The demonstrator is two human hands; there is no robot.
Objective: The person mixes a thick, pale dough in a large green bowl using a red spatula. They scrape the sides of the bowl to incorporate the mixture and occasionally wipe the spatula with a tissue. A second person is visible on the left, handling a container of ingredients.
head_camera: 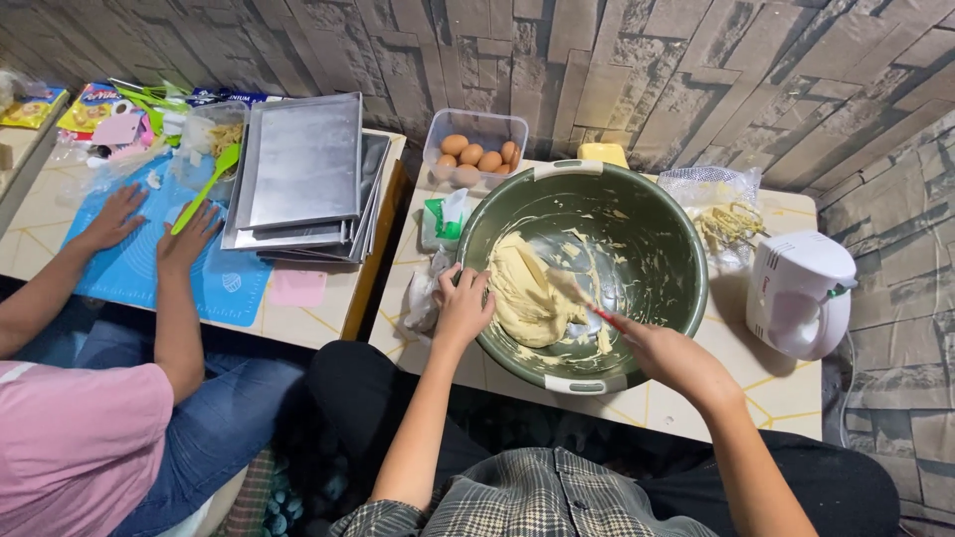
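Two hands were on the job, both at the big round olive-green plastic mixing bowl [637, 259] in the centre of the frame. Left hand [464, 306] was curled over the bowl's near-left rim, fingers clamped on the edge, steadying it. Right hand [668, 356] was closed around the red handle of a pale-bladed spatula [587, 301], coming in over the lower-right rim.

Key relation: the mound of pale yellow dough [525, 294] sat low-left inside the bowl, just right of the left hand, up-left of the right hand. Spatula's long axis ran diagonally, lower right to upper left, blade tip touching the dough's right flank. Left hand was nearer the dough; right hand reached it only through the tool.

Around the bowl: clear plastic tub of brown eggs [476, 149] at upper left of it, white electric hand mixer [801, 293] lying well apart at right, stack of grey metal baking trays [303, 169] further left.

A second person's hands (upper left, not the wearer's) lay flat on a blue silicone mat [149, 268], by a green spatula [207, 186].
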